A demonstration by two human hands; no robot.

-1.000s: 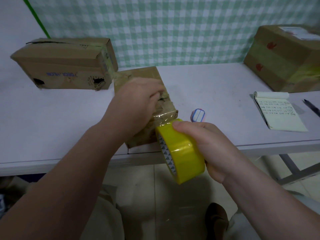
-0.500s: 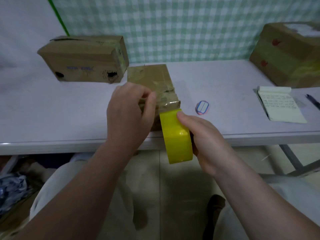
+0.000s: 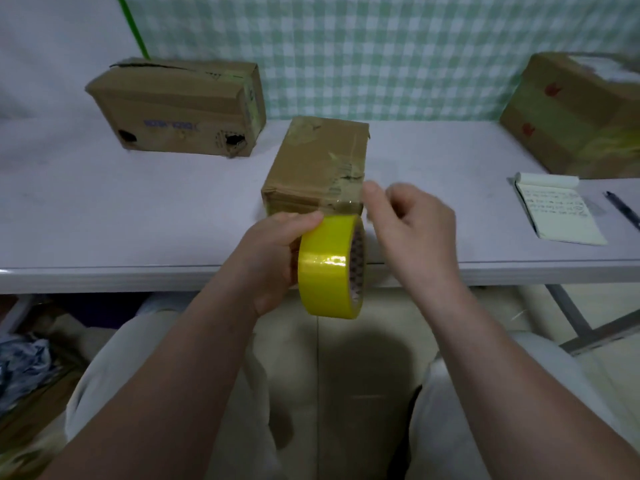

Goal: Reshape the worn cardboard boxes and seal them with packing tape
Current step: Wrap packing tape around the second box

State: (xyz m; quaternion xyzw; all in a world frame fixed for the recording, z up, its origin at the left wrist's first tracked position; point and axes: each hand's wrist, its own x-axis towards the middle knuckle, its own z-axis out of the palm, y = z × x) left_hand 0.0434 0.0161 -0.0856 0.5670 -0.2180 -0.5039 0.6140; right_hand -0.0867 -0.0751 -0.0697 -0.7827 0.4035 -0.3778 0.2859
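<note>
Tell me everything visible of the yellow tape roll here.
The tape roll is glossy yellow packing tape, its patterned core edge showing on the right side. It stands on edge in the air at the front edge of the table, just before the middle cardboard box. The left hand grips it from the left, thumb over the top. A shiny strip seems to run from it onto the box. The right hand hovers beside it, off the roll.
</note>
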